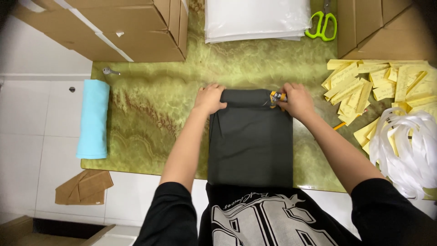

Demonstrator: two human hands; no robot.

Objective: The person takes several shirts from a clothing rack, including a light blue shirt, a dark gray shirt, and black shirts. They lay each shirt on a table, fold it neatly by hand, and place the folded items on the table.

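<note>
Closest to me, my black sleeves and printed shirt front fill the bottom of the view, and both bare forearms run forward and inward over the near edge of the green marbled table (150,98).

Between them lies a dark grey folded garment (250,146), a long flat strip squared to the table edge, so I judge it was laid that way to keep the roll even. Its far end is turned over into a short roll, and both hands sit on that roll.

My left hand (209,98) grips the roll's left end, fingers curled over the top and pressed together on the cloth, wrist low and straight. My right hand (293,100) closes on the right end, knuckles up. A small yellow and orange item (277,96) shows just inside its fingers; I can't tell what it is or whether the hand pinches it along with the cloth.

To my right, touching nothing I hold, are a heap of white plastic straps (405,146) and a scatter of yellow paper slips (378,82), near enough to reach. At the table's left edge rests a light blue rolled cloth (93,118); a folded brown paper piece (84,187) lies on the floor below it.

Farthest out: cardboard boxes (127,27) at both corners, a stack of clear plastic bags (255,20), and green-handled scissors (322,25).
</note>
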